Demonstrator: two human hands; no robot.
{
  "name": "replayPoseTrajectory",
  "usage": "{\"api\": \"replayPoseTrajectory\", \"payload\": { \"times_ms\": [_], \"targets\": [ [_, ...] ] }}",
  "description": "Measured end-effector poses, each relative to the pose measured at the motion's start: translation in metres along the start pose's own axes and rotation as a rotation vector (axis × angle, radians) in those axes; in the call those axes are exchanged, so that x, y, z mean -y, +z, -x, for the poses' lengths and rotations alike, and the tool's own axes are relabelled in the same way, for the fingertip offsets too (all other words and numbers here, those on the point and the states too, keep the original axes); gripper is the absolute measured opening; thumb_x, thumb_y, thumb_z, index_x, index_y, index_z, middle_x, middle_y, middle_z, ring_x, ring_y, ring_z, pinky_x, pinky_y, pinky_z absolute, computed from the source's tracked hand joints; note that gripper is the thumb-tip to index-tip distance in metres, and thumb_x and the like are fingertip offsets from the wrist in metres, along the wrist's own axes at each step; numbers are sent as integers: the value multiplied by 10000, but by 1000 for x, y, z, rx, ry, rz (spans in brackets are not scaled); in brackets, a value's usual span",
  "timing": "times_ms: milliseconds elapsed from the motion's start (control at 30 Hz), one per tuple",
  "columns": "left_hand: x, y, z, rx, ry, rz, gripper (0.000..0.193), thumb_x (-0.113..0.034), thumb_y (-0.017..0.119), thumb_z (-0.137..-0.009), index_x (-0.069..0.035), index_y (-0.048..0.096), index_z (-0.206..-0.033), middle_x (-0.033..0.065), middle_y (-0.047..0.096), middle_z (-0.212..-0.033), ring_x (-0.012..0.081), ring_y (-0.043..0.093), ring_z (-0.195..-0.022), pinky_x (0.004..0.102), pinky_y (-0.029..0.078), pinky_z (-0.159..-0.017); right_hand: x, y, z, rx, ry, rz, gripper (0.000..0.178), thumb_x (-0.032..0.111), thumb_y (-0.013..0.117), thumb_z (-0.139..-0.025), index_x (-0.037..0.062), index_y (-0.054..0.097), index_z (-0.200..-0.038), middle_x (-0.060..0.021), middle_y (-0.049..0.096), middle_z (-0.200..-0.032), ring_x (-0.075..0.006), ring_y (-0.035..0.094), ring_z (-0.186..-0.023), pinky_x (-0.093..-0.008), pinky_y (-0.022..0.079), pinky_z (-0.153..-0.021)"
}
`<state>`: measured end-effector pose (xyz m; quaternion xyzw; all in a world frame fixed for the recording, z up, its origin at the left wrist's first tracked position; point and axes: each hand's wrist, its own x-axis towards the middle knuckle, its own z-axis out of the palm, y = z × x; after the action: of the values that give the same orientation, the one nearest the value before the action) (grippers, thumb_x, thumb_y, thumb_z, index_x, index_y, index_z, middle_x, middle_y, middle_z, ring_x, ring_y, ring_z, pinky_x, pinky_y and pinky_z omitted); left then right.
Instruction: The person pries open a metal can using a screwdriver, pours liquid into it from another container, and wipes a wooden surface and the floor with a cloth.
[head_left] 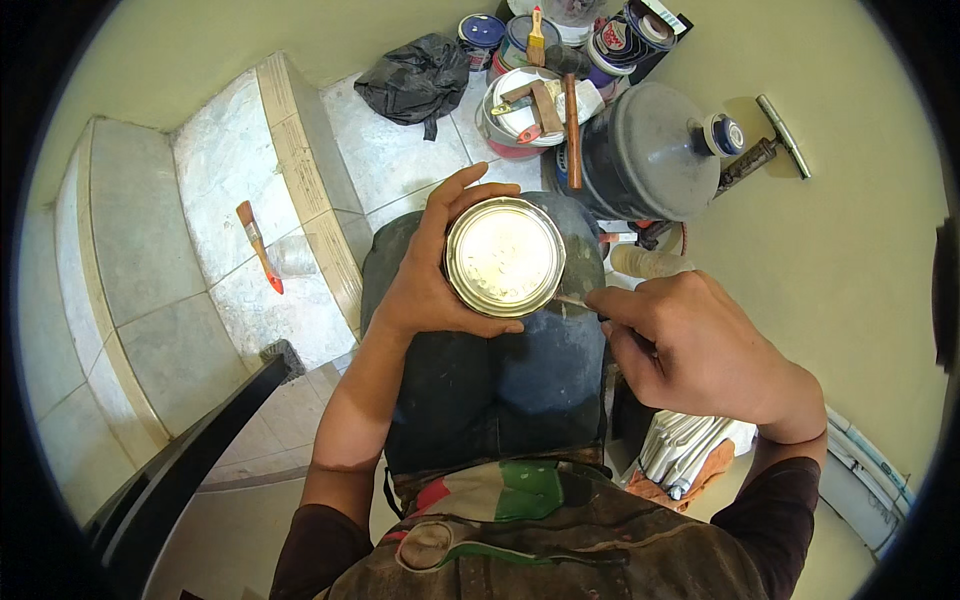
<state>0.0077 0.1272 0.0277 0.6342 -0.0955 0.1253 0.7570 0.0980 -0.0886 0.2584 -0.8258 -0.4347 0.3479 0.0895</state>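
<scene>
A round metal can point(504, 257) with a shiny pale-gold lid is held above my thighs, its lid toward me. My left hand point(422, 275) is closed round its left side, thumb at the lower rim and fingers at the far side. On the other side, my right hand point(690, 340) is closed on a slim tool point(572, 301) whose thin tip reaches the can's lower right rim. Most of that tool is hidden in the fingers, so its kind does not show. Just beyond the right knuckles is a beige, cylinder-like object point(648, 262), partly covered.
Tiled steps point(225, 175) rise at left, with a paintbrush point(260, 247) lying on one. A black plastic bag point(415, 82), paint tubs point(482, 40) and a large water jug point(650, 150) stand beyond my knees. A hammer point(573, 130) rests by the jug. Folded papers point(685, 450) lie at right.
</scene>
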Motion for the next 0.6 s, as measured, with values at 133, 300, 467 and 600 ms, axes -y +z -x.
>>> {"api": "replayPoseTrajectory", "payload": {
  "times_ms": [133, 300, 467, 600],
  "targets": [
    [2, -2, 1, 0, -3, 15, 1527, -259, 1112, -453, -41, 239, -1687, 232, 561, -1544, 317, 589, -1418, 449, 465, -1213, 0, 1, -2, 8, 38, -43, 335, -13, 667, -832, -26, 744, -1158, -199, 716, -777, -401, 715, -730, -494, 548, -673],
    [3, -4, 0, 3, -10, 7, 1523, -261, 1111, -455, -45, 243, -1687, 226, 560, -1549, 318, 583, -1426, 449, 463, -1215, -2, -1, -4, -18, 20, -37, 342, -16, 658, -831, -34, 751, -1160, -196, 725, -789, -397, 723, -732, -484, 559, -681],
    [2, -2, -1, 13, -9, 12, 1527, -262, 1111, -451, -51, 242, -1689, 226, 561, -1548, 320, 581, -1429, 457, 462, -1217, -2, -4, -6, 19, 57, -40, 344, -13, 659, -826, -41, 758, -1155, -197, 731, -798, -401, 727, -742, -483, 568, -695],
    [3, -1, -2, 9, -5, 12, 1532, -258, 1112, -448, -57, 241, -1691, 224, 560, -1550, 318, 582, -1427, 458, 462, -1217, -4, -6, -8, 10, 17, -12, 352, -9, 661, -827, -39, 751, -1165, -197, 732, -804, -407, 725, -745, -488, 567, -701]
  ]
}}
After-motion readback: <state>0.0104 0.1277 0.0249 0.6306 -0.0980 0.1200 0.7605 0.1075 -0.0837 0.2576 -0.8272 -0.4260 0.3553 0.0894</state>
